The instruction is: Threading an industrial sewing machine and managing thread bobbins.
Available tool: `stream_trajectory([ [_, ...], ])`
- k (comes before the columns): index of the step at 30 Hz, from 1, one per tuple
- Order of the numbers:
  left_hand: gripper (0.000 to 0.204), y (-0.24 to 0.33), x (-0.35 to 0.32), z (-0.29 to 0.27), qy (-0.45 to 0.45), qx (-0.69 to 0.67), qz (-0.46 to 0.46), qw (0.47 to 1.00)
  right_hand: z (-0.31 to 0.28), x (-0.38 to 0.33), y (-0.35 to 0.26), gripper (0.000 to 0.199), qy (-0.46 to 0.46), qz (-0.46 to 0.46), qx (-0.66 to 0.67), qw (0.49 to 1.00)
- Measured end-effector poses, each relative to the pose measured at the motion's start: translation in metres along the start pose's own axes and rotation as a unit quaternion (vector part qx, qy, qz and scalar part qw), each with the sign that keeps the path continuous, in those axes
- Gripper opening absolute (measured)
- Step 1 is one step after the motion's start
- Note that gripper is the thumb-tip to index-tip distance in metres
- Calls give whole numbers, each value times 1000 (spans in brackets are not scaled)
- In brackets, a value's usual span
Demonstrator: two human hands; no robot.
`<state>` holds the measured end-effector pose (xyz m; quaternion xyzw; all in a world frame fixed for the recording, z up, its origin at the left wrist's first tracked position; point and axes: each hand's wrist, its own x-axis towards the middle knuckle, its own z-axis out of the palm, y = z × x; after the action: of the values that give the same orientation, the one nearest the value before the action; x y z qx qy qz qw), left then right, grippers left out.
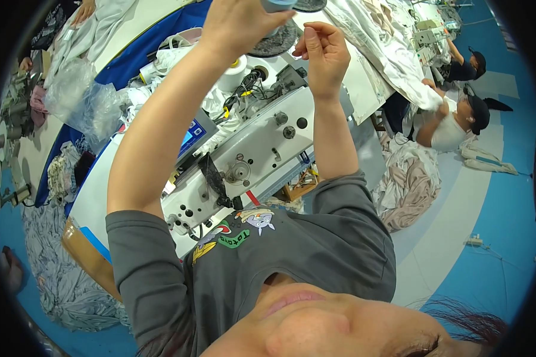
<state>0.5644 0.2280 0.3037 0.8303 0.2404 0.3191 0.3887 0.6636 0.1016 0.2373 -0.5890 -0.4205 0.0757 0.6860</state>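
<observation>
**Sewing floor with a blue walkway, and both your hands raised beyond the machine**

Around you the workroom's blue floor [500,202] curves along the right side. In front of you stretches the white tabletop [95,196]. A big heap of pale grey cloth [71,268] lies on the floor to your left, and a heap of white and beige cloth [411,178] lies to your right. Beyond that second heap are two co-workers in dark caps, the nearer one [452,128] in a pale top and the farther one [461,66] in a dark top.

Your white sewing machine [259,146] runs slantwise between your forearms. A crumpled clear plastic bag [83,95] lies to the left of it. Behind the machine, close to your hands, is a dark round disc [274,47]. Your right hand [329,59] is up just right of the disc, its fingers curled in with the thumb beside the index; from here you cannot tell whether they pinch anything thin. Your left hand [235,27] is at the upper edge, its fingers closed on a light blue object [278,5], with the thumb toward the right hand. The edge cuts that object off, above the disc in your view.
</observation>
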Motion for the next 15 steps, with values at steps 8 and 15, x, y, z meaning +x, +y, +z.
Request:
stream_trajectory([
  [8, 84, -22, 12, -21, -124, -249, 46, 959, -10, -12, -11, 12, 4, 7, 6, 1000],
  [15, 72, -3, 14, -14, -133, -83, -13, 988, -8, -14, -9, 11, 25, 19, 41, 999],
])
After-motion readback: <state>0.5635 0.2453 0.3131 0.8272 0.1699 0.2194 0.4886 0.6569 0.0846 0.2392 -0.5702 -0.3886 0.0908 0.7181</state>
